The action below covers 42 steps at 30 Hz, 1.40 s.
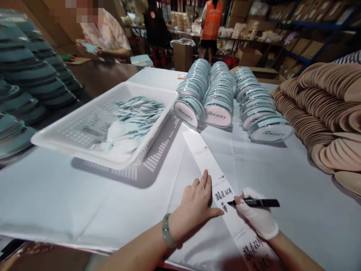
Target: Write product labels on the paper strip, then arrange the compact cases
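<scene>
A long white paper strip of labels [210,160] runs slantwise across the covered table, with black handwritten characters on two of its sections. My left hand [197,199] lies flat on the strip's left edge, fingers stretched out and thumb apart, a green bangle [168,230] at its wrist. In a white glove, my right hand [258,216] grips a black marker pen [261,203]. The marker's tip is at the strip, just right of the lower written character. The glove leaves some fingertips bare.
A white plastic basket [56,141] holding many small pale packets stands left. Rows of clear "beauty" cases [217,114] stand behind the strip. Brown oval pads [313,124] are stacked at the right, teal stacks [31,71] at the far left. Co-workers [108,32] are beyond the table.
</scene>
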{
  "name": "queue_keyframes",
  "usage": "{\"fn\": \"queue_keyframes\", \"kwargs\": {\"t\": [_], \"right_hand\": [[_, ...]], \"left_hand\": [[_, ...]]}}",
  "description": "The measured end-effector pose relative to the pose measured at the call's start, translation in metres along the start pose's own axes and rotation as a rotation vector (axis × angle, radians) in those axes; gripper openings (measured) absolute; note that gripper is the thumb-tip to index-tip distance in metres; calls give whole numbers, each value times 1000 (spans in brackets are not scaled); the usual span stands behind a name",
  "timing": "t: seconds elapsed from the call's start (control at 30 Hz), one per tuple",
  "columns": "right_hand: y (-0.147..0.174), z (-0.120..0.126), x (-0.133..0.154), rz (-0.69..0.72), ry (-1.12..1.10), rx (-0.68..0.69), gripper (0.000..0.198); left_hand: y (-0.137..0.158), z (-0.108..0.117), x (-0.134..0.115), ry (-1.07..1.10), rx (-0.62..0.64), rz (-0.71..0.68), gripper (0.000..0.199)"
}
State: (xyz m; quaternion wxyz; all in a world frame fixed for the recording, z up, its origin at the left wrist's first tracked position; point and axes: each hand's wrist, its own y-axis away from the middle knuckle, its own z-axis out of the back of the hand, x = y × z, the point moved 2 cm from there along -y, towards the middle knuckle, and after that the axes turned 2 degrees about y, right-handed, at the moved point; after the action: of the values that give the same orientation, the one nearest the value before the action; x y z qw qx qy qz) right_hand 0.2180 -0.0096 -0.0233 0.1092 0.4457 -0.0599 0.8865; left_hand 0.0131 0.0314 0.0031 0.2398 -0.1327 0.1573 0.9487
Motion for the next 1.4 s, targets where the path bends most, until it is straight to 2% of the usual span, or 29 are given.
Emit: {"fn": "queue_keyframes", "kwargs": {"t": [0.1, 0.27, 0.43, 0.6, 0.73, 1.03, 1.2, 1.33, 1.4], "right_hand": [[-1, 1, 1, 11, 30, 4, 49], [-1, 1, 3, 11, -6, 4, 41], [-1, 2, 3, 40, 37, -70, 37], [-1, 3, 2, 84, 75, -9, 37], [0, 5, -2, 48, 109, -59, 39], [-3, 6, 5, 25, 26, -116, 41], [-3, 5, -2, 84, 36, -79, 43], [-3, 7, 3, 86, 30, -147, 42], [-3, 6, 5, 71, 15, -100, 41]], "left_hand": [[0, 1, 0, 1, 4, 10, 111], [1, 3, -2, -9, -12, -8, 114], [0, 2, -1, -3, -6, -3, 114], [0, 0, 0, -9, -16, -10, 112], [0, 0, 0, -12, -18, -13, 114], [-1, -1, -1, -4, -13, -13, 111], [-1, -2, 0, 8, -9, -6, 111], [-1, -1, 0, 17, -6, -11, 113], [-1, 0, 0, 16, -2, -7, 113]]}}
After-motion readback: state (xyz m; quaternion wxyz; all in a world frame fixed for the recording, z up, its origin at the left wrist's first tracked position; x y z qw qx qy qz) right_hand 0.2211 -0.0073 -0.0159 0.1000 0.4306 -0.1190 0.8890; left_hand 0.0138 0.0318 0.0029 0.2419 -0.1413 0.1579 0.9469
